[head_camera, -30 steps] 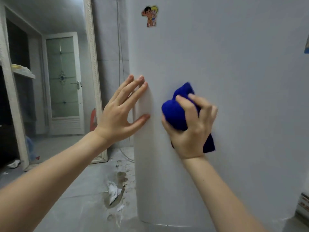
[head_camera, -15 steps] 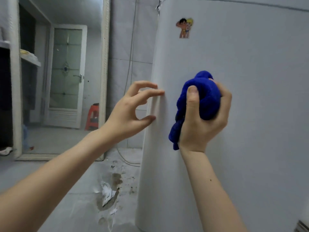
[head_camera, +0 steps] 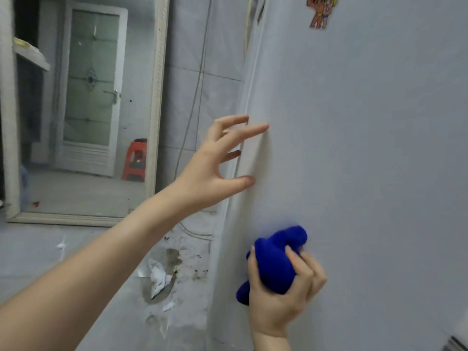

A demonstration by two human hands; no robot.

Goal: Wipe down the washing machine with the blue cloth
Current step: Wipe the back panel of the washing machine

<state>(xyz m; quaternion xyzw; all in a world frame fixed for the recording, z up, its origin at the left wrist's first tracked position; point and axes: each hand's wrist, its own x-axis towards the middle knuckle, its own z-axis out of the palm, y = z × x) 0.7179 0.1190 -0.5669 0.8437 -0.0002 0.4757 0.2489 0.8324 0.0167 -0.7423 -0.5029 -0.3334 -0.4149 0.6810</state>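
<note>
The white washing machine fills the right half of the view, its flat side facing me, with a small cartoon sticker near the top. My right hand grips the bunched blue cloth and holds it against the lower part of the panel, close to the left corner edge. My left hand is higher up at that same corner, fingers spread, with fingertips and thumb touching the machine.
To the left, a white-framed doorway leads to a room with a glass-panelled door and a red plastic stool. A cable runs down the tiled wall behind the machine. The grey floor has a broken patch with debris.
My right hand has swept the blue cloth downward along the panel, from chest height to low near the corner. My left hand stays at the corner edge, fingers now spread wider.
</note>
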